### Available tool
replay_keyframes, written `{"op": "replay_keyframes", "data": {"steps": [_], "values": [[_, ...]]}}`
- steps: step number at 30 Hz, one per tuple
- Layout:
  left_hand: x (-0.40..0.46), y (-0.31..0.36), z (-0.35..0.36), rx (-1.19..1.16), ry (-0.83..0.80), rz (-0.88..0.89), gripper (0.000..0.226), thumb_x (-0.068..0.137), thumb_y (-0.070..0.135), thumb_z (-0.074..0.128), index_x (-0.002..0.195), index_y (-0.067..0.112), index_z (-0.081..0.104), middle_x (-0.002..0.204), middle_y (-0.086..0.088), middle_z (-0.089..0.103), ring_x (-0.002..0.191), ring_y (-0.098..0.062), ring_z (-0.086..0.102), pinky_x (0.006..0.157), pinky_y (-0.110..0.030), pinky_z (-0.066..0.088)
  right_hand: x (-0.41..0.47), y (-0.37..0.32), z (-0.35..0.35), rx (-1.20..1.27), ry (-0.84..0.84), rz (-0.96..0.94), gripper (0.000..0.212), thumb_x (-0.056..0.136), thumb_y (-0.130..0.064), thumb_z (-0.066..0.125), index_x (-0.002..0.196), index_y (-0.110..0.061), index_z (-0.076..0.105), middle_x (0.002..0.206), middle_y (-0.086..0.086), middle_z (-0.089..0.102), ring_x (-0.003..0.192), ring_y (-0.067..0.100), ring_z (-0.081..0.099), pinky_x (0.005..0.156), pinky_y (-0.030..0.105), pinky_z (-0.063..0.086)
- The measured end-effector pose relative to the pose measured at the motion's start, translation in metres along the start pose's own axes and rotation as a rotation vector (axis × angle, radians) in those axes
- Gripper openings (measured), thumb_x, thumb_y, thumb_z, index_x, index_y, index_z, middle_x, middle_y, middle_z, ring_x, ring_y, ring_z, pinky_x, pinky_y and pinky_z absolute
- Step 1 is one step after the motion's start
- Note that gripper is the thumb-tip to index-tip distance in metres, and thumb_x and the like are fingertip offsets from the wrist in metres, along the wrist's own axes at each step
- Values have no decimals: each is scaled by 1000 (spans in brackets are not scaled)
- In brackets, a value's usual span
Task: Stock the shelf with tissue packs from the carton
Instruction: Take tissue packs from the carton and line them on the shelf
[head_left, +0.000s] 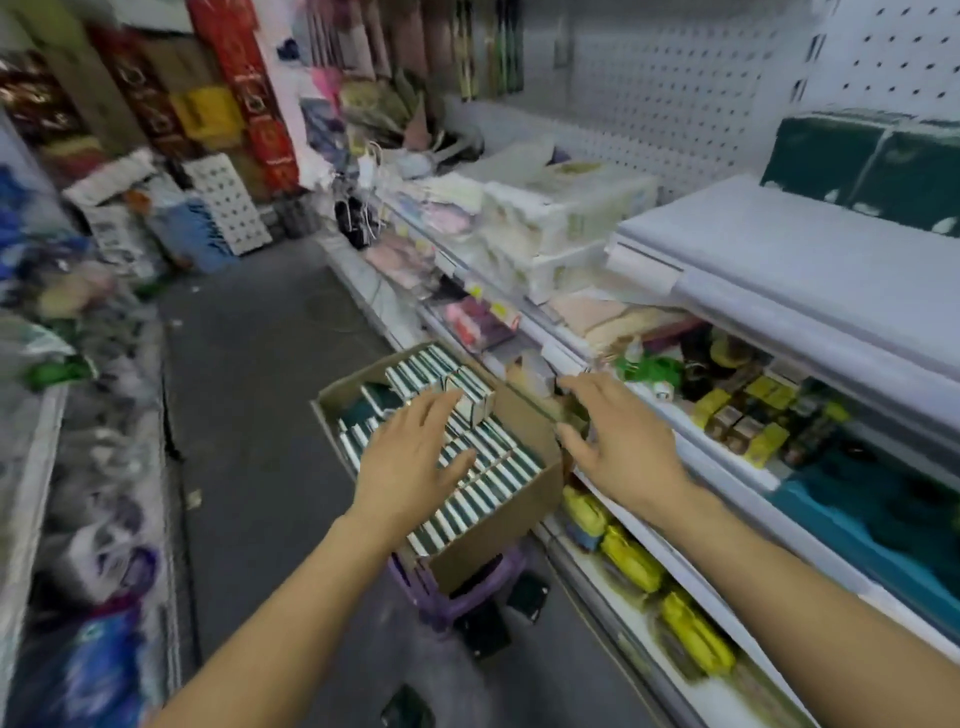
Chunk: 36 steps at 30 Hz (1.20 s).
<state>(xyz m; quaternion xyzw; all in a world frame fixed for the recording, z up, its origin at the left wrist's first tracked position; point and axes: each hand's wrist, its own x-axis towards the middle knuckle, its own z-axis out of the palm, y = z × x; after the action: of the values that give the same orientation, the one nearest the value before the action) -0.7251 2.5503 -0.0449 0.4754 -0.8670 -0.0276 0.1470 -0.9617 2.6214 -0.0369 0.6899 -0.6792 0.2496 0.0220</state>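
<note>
A brown cardboard carton (498, 512) sits on a purple stool beside the shelving, packed with rows of green-and-white tissue packs (483, 478). My left hand (410, 457) hovers over the packs with fingers spread and straight, holding nothing. My right hand (618, 436) hangs above the carton's right edge next to the shelf, fingers loosely spread and empty. Two dark green tissue packs (872, 166) stand on the white upper shelf (769, 260) at the far right. The picture is blurred by motion.
Lower shelves (691, 447) on the right hold yellow, green and pink goods. The purple stool (457, 597) carries the carton. A grey floor aisle (249, 415) runs ahead, with piled bags on the left and boxes at the far end.
</note>
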Motion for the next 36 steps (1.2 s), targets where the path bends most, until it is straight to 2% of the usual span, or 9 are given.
{"op": "replay_keyframes", "data": {"steps": [7, 12, 18, 21, 23, 26, 32, 34, 36], "values": [[10, -80, 47, -114, -166, -340, 68, 97, 50, 52, 154, 29, 24, 147, 3, 41, 127, -20, 50, 90, -43, 51, 66, 0, 87, 103, -232, -17, 44, 96, -30, 55, 138, -18, 48, 136, 4, 52, 120, 26, 52, 85, 40, 49], [44, -137, 91, -252, -234, -544, 66, 95, 49, 56, 152, 30, 26, 148, 2, 40, 111, -18, 61, 81, -44, 55, 131, 6, 163, 98, -403, -40, 44, 97, -38, 51, 138, -25, 46, 139, -2, 51, 121, 21, 51, 89, 37, 48], [105, -190, 149, -374, -317, -760, 66, 97, 46, 57, 152, 23, 28, 151, -6, 42, 129, -26, 50, 97, -43, 49, 205, 19, 252, 105, -570, -50, 45, 98, -38, 52, 137, -19, 49, 134, 3, 56, 114, 22, 57, 89, 39, 49], [126, -210, 183, -413, -333, -808, 67, 96, 44, 58, 152, 19, 30, 149, -9, 44, 125, -27, 53, 97, -41, 49, 229, 23, 299, 51, -652, -60, 46, 98, -41, 50, 138, -19, 47, 132, 3, 57, 107, 22, 61, 82, 36, 50], [139, -221, 202, -413, -357, -839, 70, 96, 42, 59, 153, 16, 28, 151, -10, 41, 120, -28, 56, 95, -39, 50, 240, 23, 329, 87, -727, -26, 50, 98, -44, 50, 140, -17, 43, 133, 7, 55, 113, 26, 58, 87, 41, 50], [156, -233, 227, -345, -369, -906, 71, 97, 44, 57, 152, 14, 24, 151, -11, 38, 122, -33, 54, 92, -42, 49, 251, 21, 368, 96, -803, 25, 64, 97, -51, 49, 146, -13, 32, 142, 10, 48, 124, 30, 51, 93, 45, 48], [184, -244, 261, 28, -549, -950, 91, 95, 59, 50, 156, 13, 1, 153, -13, 34, 121, -33, 56, 70, -37, 40, 263, 8, 422, -69, -907, 39, 89, 89, -67, 50, 149, -9, 19, 140, 14, 48, 117, 32, 56, 79, 38, 49], [188, -245, 270, 146, -585, -862, 95, 95, 61, 48, 156, 14, -8, 151, -14, 36, 115, -28, 59, 67, -34, 40, 263, 5, 432, -99, -937, 54, 88, 89, -62, 55, 148, -7, 19, 135, 15, 52, 113, 32, 59, 76, 37, 49], [188, -245, 278, 222, -634, -778, 98, 95, 62, 45, 156, 13, -15, 147, -15, 39, 107, -24, 62, 64, -33, 41, 262, 5, 439, -121, -944, 69, 76, 91, -49, 58, 143, -6, 24, 124, 13, 59, 103, 30, 63, 71, 35, 50]]}}
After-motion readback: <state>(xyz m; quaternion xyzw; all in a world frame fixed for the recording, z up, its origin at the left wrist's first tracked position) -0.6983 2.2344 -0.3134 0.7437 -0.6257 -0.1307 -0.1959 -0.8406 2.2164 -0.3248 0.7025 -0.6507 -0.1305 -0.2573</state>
